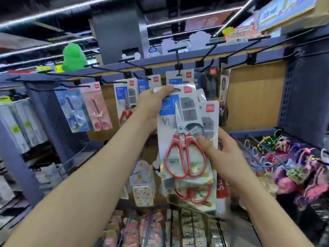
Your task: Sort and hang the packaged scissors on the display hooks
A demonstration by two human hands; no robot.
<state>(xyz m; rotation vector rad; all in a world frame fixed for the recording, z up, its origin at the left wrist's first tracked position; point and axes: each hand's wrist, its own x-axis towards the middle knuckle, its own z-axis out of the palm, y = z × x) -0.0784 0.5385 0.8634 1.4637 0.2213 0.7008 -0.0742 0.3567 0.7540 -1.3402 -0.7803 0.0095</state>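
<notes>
Both hands hold a stack of packaged scissors in front of the hook rail [160, 63], a dark bar across the top of a wooden back panel. The front pack [179, 125] is a flat card sealed in glossy clear film, with a blue label, a red logo square and red-handled scissors with pale steel blades. The left hand [151, 106] pinches the pack's top corner, fingers [167, 90] pressed together on the film just below the rail. The right hand [224, 154] grips the stack lower down, thumb across the red handles and the other fingers curled behind; more packs [197, 195] with red handles fan out beneath it.

Thin black wire hooks [178, 56] jut forward from the rail. Below the rail, behind the raised pack, hang matching red-handled packs [125, 102] and blue-labelled cards [175, 79], partly hidden by the left hand. Further left along the rail hang a pink pack [97, 107] and a blue pack [74, 111] of small rounded scissors. A dark pack [223, 90] hangs to the right. Well below the rail, wire baskets [249, 145] hold soft, fuzzy pink and purple items [293, 175], too blurred to identify. A green plastic shape [73, 56] sits above the rail's left end.
</notes>
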